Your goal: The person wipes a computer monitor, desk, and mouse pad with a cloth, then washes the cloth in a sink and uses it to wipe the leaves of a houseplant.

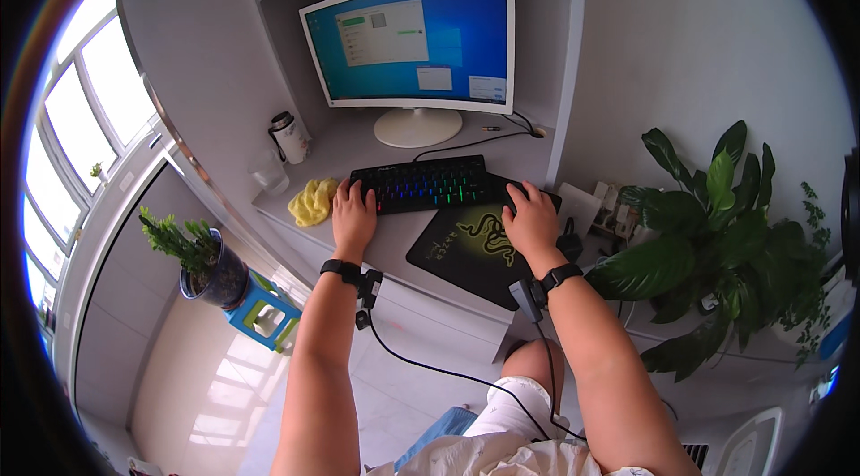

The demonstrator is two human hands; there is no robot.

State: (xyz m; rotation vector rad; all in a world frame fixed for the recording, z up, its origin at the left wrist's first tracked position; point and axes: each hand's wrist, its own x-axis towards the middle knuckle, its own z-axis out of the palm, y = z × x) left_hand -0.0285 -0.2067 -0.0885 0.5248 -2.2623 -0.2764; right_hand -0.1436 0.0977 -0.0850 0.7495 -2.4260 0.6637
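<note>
My left hand (355,221) rests with spread fingertips on the left end of a black keyboard (430,184) with coloured key lights. Beside those fingers lies a crumpled yellow cloth (313,202). My right hand (531,224) is over the right part of a black Razer mouse pad (463,254), fingers curved downward. Whatever lies under that palm is hidden, so a mouse cannot be made out. Both wrists wear black straps with small cabled devices. Behind the keyboard stands a white-framed monitor (410,43), lit with several windows on a blue desktop.
A clear glass (269,174) and a white flask (290,139) stand at the desk's left side. A cable (470,140) runs behind the keyboard. Large potted foliage (712,241) fills the right side. On a blue stool (259,315) at left sits a potted plant (215,268).
</note>
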